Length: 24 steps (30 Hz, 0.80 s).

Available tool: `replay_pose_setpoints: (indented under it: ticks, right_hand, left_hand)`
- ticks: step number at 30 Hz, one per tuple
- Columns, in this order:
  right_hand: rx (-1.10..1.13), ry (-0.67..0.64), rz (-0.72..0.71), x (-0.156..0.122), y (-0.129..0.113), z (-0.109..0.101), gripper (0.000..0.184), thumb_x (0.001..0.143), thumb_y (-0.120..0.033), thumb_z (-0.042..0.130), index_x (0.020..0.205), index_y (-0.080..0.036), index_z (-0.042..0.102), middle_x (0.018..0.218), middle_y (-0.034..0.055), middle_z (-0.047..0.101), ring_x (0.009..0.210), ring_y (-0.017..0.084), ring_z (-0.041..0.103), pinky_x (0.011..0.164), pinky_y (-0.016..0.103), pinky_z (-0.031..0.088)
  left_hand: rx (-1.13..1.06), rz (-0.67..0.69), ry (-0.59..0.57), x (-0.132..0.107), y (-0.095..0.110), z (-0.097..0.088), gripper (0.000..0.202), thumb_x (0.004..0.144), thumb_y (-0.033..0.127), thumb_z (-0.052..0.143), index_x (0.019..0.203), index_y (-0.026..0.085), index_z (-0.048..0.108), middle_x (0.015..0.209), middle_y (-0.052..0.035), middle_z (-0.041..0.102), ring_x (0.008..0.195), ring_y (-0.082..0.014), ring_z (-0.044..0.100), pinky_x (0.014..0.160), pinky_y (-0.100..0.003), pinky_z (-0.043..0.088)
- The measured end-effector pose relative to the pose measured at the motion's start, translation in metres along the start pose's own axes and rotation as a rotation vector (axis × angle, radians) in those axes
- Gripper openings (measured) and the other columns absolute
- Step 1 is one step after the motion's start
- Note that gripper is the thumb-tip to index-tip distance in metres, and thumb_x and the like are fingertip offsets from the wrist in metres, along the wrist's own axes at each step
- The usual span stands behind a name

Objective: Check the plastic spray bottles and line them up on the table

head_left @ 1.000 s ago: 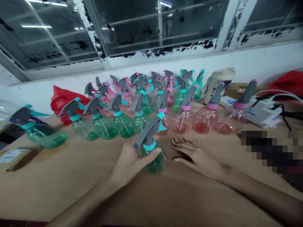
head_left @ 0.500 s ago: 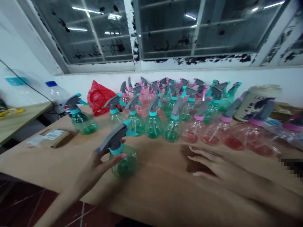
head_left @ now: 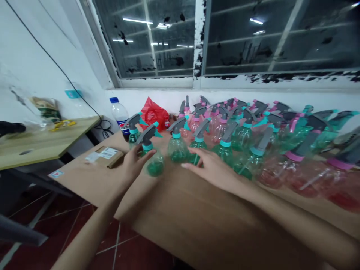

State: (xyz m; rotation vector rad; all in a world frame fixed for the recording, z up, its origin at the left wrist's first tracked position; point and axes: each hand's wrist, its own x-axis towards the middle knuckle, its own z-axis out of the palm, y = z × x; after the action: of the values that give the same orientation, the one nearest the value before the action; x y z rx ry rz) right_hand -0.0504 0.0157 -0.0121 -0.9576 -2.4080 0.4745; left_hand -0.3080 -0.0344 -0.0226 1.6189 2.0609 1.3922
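My left hand (head_left: pixel 134 162) is closed around a green spray bottle (head_left: pixel 153 159) with a grey trigger and teal collar, which stands at the left end of the front row on the brown table (head_left: pixel 197 221). My right hand (head_left: pixel 210 167) lies with fingers stretched out, its tips against another green spray bottle (head_left: pixel 197 150) in the same row. Behind them stand several green spray bottles (head_left: pixel 229 144) and pink spray bottles (head_left: pixel 295 168) in rows.
A red plastic bag (head_left: pixel 153 111) and a blue-capped drinks bottle (head_left: pixel 119 116) stand at the table's far left. A small labelled cardboard box (head_left: pixel 108 155) lies near the left edge. A second wooden table (head_left: pixel 42 144) stands to the left. Windows line the wall behind.
My left hand has carried the green bottle leftward and away to the end of the front row. My right hand has reached forward to the row. The view has swung left.
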Motion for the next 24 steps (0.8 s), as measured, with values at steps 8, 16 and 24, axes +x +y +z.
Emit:
replay_pose_setpoints:
  ticks: [8,16,24]
  right_hand:
    - [0.014,0.088,0.022,0.052,-0.008,0.029,0.080,0.082,-0.056,0.049,0.144,-0.015,0.021,0.139,0.0172,0.041,0.127,0.036,0.039,0.098,0.055,0.041]
    - [0.180,0.027,0.171,0.076,-0.017,0.041,0.097,0.077,-0.059,0.052,0.147,-0.012,0.006,0.141,0.0246,0.035,0.099,0.037,0.061,0.067,0.048,0.057]
    - [0.386,-0.046,0.316,0.088,-0.017,0.045,0.093,0.079,-0.050,0.055,0.147,-0.012,0.003,0.143,0.0284,0.027,0.061,0.017,0.063,0.032,0.027,0.049]
  left_hand:
    - [0.063,0.121,-0.059,0.030,-0.009,0.007,0.038,0.077,0.050,0.059,0.093,0.016,0.060,0.093,-0.0077,0.066,0.090,-0.0248,0.061,0.076,-0.032,0.048]
    - [0.170,0.153,-0.096,0.058,-0.011,0.008,0.037,0.074,0.050,0.062,0.088,0.016,0.061,0.069,-0.0005,0.057,0.066,-0.0191,0.054,0.060,-0.028,0.040]
    - [0.236,0.174,-0.105,0.070,-0.014,0.011,0.041,0.076,0.045,0.060,0.104,0.016,0.057,0.077,-0.0028,0.059,0.071,-0.0202,0.056,0.064,-0.030,0.042]
